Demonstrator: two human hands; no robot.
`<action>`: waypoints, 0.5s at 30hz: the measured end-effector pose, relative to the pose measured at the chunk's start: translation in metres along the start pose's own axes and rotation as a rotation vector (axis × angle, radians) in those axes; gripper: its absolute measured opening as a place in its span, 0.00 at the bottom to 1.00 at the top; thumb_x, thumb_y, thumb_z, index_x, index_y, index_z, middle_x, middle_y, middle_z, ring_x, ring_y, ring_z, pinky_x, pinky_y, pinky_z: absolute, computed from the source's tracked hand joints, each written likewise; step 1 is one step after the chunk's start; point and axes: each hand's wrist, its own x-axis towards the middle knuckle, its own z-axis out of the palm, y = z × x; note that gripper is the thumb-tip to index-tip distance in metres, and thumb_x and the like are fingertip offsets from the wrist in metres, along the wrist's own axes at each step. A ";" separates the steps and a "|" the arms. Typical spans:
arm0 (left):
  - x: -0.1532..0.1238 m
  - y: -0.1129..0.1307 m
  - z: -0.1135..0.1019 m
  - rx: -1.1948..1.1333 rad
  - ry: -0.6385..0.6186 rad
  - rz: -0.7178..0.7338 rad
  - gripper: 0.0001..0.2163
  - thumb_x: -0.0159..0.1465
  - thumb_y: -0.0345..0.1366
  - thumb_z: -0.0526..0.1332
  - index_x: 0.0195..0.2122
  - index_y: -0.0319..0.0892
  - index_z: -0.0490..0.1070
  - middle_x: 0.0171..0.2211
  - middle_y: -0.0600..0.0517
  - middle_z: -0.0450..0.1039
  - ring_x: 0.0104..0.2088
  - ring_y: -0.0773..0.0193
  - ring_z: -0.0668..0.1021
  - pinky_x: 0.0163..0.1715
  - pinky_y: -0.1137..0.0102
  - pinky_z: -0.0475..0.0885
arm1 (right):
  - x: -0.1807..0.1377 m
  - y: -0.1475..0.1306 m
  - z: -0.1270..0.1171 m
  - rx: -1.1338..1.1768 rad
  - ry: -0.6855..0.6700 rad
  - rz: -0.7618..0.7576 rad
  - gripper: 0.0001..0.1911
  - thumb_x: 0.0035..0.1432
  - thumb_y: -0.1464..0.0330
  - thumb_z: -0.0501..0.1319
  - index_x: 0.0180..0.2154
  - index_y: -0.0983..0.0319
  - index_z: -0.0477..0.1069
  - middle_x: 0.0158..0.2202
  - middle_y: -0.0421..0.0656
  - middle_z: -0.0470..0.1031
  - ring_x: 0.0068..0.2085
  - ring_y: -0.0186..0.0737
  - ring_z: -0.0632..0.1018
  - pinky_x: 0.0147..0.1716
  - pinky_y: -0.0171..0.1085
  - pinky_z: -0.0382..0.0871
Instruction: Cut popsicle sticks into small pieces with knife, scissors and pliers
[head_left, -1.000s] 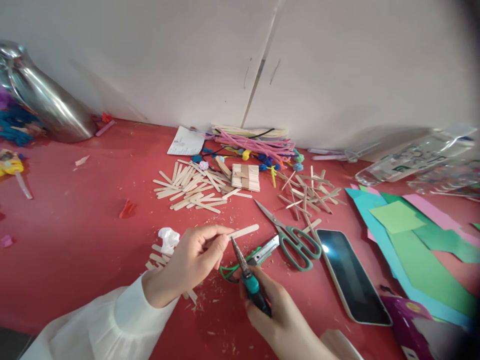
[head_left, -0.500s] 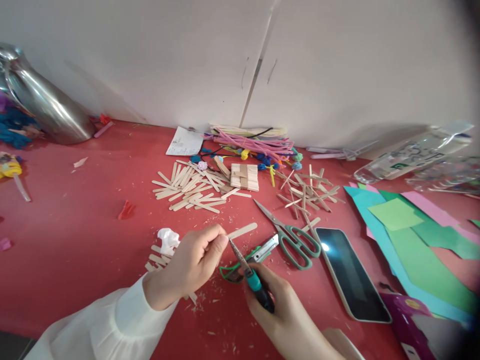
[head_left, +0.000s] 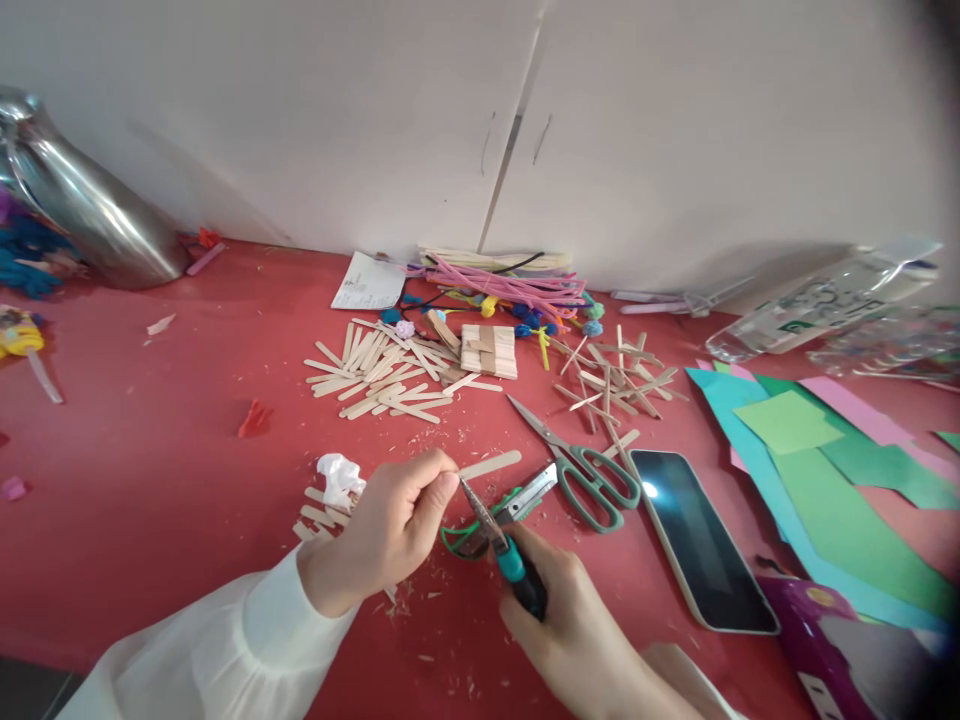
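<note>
My left hand (head_left: 397, 515), in a white cuff, pinches a wooden craft stick (head_left: 491, 465) between thumb and fingers; its rounded end juts out to the right. My right hand (head_left: 559, 615) is wrapped round the teal and black handle of a knife (head_left: 517, 575). Its narrow grey blade points up and left, with the tip at my left fingertips beside the stick. Beneath the blade lies a green-edged box cutter (head_left: 532, 492) on the red table. More craft sticks (head_left: 319, 518) and a crumpled white tissue (head_left: 340, 480) lie partly behind my left hand.
Grey-green scissors (head_left: 592, 480) and a phone (head_left: 701, 540) lie to the right, near coloured paper (head_left: 832, 500). Behind are piles of craft sticks (head_left: 382, 365), split sticks (head_left: 619, 375) and pipe cleaners (head_left: 510, 285). A metal jug (head_left: 97, 200) stands back left. Wood shavings litter the table.
Both hands have shifted very slightly to the right with the stick and the knife. My grips look the same, and the blade tip stays at my left fingertips.
</note>
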 end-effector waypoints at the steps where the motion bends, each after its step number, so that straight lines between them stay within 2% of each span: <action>1: 0.000 0.001 0.000 0.026 0.008 0.015 0.13 0.68 0.37 0.45 0.25 0.44 0.54 0.19 0.60 0.49 0.19 0.70 0.56 0.20 0.72 0.52 | 0.000 0.000 0.000 0.005 0.001 0.004 0.08 0.42 0.76 0.50 0.27 0.59 0.54 0.23 0.34 0.57 0.25 0.32 0.58 0.24 0.32 0.55; 5: 0.000 0.003 0.000 0.059 0.033 0.011 0.13 0.68 0.36 0.46 0.25 0.43 0.54 0.20 0.60 0.50 0.20 0.70 0.57 0.21 0.72 0.53 | -0.001 -0.002 0.000 0.038 -0.016 0.037 0.07 0.42 0.76 0.49 0.27 0.59 0.55 0.22 0.33 0.53 0.24 0.31 0.56 0.23 0.32 0.53; 11: -0.001 0.001 0.005 -0.028 0.040 -0.046 0.14 0.69 0.38 0.45 0.25 0.44 0.53 0.21 0.59 0.49 0.21 0.69 0.56 0.22 0.73 0.55 | 0.000 -0.004 0.001 0.097 -0.037 0.037 0.07 0.42 0.76 0.49 0.25 0.58 0.53 0.21 0.32 0.52 0.24 0.31 0.55 0.21 0.30 0.54; 15: -0.003 0.001 0.006 0.056 0.064 -0.038 0.13 0.70 0.37 0.45 0.26 0.44 0.54 0.21 0.59 0.50 0.20 0.70 0.57 0.21 0.73 0.55 | 0.000 0.003 0.005 -0.099 0.105 -0.059 0.07 0.44 0.75 0.50 0.28 0.59 0.56 0.22 0.35 0.61 0.23 0.33 0.62 0.23 0.32 0.58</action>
